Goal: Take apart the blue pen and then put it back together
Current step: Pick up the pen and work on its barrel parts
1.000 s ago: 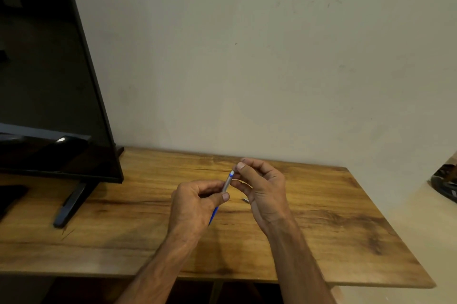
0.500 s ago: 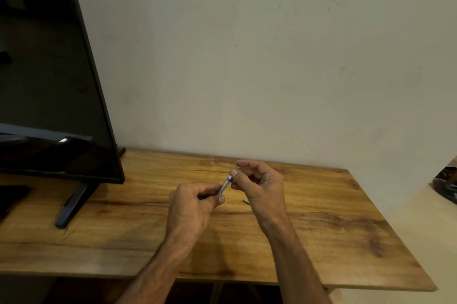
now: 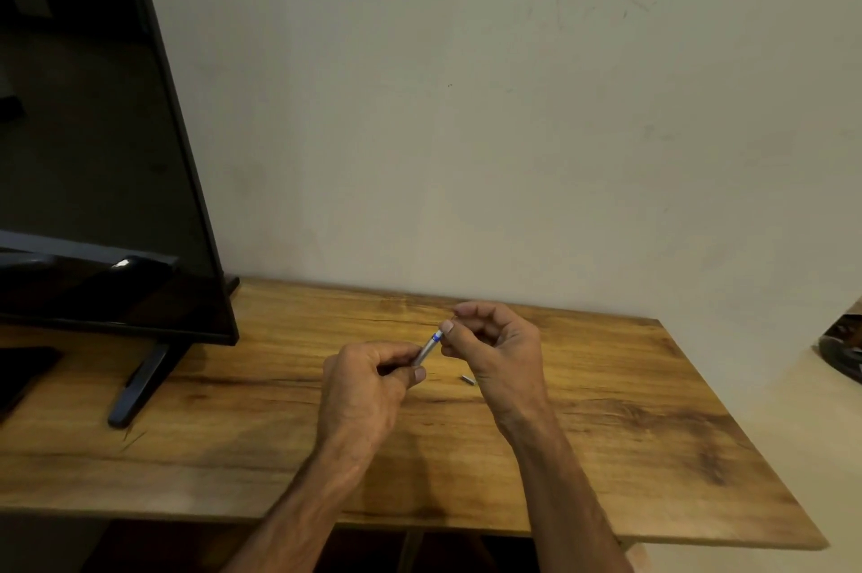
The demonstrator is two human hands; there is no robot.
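Left hand (image 3: 368,386) grips the blue pen (image 3: 427,348), its tip pointing toward one o'clock, where the right hand (image 3: 499,348) pinches it; a small part (image 3: 468,380) lies on the table (image 3: 653,432).

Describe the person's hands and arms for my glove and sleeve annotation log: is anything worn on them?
Nothing is worn. The left hand and right hand are bare: no gloves, and no rings show on the fingers in view. Both forearms are uncovered to the bottom edge of the picture, with no sleeves, watch, bracelet or markings visible. Fingernails look short and unpainted.
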